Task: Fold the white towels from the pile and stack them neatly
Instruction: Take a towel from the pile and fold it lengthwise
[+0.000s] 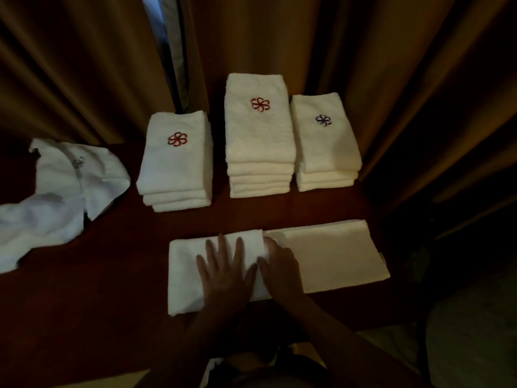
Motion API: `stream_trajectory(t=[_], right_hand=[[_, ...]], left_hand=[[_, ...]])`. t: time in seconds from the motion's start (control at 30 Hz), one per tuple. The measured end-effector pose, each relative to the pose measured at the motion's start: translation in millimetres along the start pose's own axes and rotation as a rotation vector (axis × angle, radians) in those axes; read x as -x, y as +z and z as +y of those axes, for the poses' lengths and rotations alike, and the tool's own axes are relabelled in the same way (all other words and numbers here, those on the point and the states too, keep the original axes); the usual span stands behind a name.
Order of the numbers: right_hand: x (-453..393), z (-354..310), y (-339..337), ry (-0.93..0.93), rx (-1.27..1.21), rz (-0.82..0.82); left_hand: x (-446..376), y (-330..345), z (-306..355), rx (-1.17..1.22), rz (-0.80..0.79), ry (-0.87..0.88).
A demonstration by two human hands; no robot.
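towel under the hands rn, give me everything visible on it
The white towel lies flat on the dark red table, nearest the person, in front of the three folded stacks. It looks like soft terry, a long strip running left to right. Its left part is folded over, thicker, the fold's edge near mid-length. The left hand presses flat on that fold; the right hand rests at its edge. No emblem shows.
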State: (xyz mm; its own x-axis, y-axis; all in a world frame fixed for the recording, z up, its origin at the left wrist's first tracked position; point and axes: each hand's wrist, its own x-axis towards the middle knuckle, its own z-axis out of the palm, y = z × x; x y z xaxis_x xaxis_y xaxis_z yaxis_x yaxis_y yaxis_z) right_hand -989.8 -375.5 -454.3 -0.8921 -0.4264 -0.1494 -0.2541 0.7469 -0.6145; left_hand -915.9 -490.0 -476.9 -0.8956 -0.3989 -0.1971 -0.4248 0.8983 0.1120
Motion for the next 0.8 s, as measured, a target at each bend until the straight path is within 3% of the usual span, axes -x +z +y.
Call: stream_trajectory(t=[0.13, 0.27, 0.43, 0.53, 0.67, 0.8], right_hand=[[-5.0, 36.1, -24.5, 0.04, -0.108, 0.088], [-11.0, 98.5, -76.4, 0.215, 0.087, 0.295], [-18.7, 141.8, -126.9, 0.521, 0.278, 0.138], [-24.6, 150.8, -134.4, 0.611, 0.198, 0.044], [-35.3, 160.2, -141.7, 0.629, -0.038, -0.059], [-41.9, 158.1, -150.8, 0.564, -0.168, -0.057]], left_hand=[[-7.7, -10.5, 3.6, -0.073, 0.025, -0.006], [-4.7, -24.5, 39.2, 0.026, 0.078, 0.055], [-2.1, -16.0, 52.9, 0.01, 0.066, 0.018], [5.1, -8.6, 48.9, -0.058, 0.091, 0.048], [8.3, -4.2, 48.9, -0.081, 0.109, 0.07], [7.1, 0.3, 49.2, -0.06, 0.125, 0.045]])
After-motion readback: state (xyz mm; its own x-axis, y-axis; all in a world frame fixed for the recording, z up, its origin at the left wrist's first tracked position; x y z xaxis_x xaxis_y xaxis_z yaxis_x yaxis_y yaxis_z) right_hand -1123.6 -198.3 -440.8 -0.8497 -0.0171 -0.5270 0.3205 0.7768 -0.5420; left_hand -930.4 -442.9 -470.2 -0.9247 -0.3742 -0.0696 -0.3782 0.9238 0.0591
